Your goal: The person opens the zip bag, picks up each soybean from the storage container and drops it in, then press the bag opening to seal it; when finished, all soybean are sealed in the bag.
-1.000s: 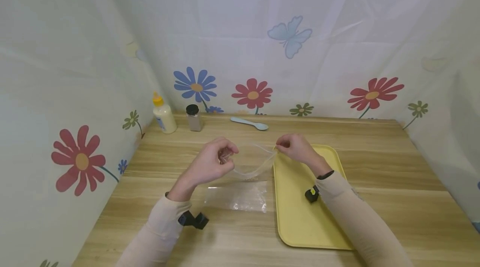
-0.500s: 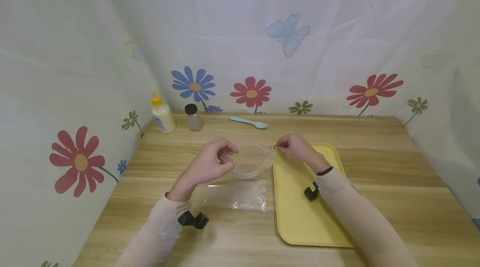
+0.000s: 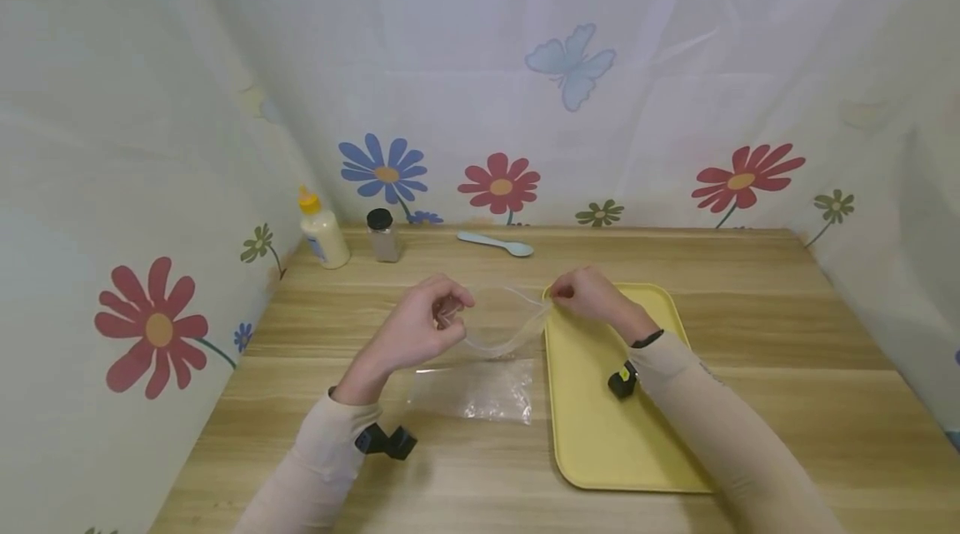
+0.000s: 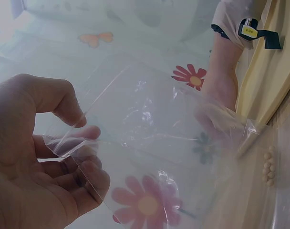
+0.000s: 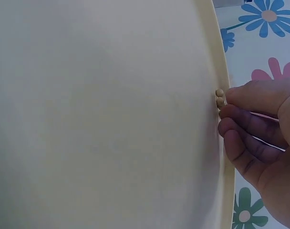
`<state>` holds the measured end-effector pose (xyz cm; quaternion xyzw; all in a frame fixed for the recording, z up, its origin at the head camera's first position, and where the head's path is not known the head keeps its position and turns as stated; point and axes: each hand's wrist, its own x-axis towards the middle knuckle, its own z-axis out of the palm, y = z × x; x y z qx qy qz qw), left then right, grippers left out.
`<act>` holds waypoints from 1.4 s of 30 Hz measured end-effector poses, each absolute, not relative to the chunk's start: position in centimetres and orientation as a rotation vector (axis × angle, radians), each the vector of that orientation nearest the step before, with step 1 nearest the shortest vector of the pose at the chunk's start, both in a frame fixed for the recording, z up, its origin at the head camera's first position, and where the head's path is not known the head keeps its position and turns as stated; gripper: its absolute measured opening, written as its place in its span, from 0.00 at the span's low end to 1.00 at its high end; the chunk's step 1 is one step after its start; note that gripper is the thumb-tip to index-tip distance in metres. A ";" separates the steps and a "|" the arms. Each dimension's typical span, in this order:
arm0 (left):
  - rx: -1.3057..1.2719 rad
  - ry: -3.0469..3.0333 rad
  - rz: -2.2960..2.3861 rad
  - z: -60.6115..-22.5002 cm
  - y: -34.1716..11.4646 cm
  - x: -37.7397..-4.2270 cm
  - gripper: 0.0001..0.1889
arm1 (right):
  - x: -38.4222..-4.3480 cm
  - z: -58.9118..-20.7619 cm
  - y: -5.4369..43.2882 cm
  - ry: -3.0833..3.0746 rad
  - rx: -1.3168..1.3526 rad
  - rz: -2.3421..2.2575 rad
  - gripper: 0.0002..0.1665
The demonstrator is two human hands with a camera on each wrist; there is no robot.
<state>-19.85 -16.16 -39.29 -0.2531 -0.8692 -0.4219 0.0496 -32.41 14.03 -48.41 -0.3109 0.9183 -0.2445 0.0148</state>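
A clear zip bag [image 3: 474,391] stretches between my two hands, its mouth spread wide and its lower part hanging toward the table. My left hand [image 3: 423,324] holds the left side of the mouth with curved fingers; in the left wrist view the thin film [image 4: 154,119] crosses them. The right hand [image 3: 592,296] pinches the mouth's right end near the far left corner of a yellow tray [image 3: 600,434]. Small beige balls [image 5: 220,98] show beside the right fingertips in the right wrist view. Several similar balls [image 4: 268,167] appear in the left wrist view; what supports them is unclear.
At the back left stand a bottle with a yellow cap [image 3: 324,238] and a small jar with a black lid [image 3: 384,238]. A light blue spoon [image 3: 495,243] lies near the back edge of the wooden table [image 3: 787,334]. A flowered curtain [image 3: 450,101] hangs behind.
The head view has shifted slightly. Both hands keep their grip on the bag, and its mouth stays spread about the same.
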 end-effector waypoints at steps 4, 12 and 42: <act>-0.772 -2.648 -1.280 -39.2 -16.2 -19.8 0.15 | -32.5 -48.6 14.0 2.865 -0.997 -0.703 0.08; -0.774 -2.650 -1.281 -39.0 -16.3 -19.7 0.15 | -32.5 -48.6 13.7 2.874 -0.994 -0.624 0.05; -0.787 -2.622 -1.302 -39.2 -16.5 -19.7 0.15 | -31.9 -47.6 13.2 2.904 -0.958 -0.664 0.05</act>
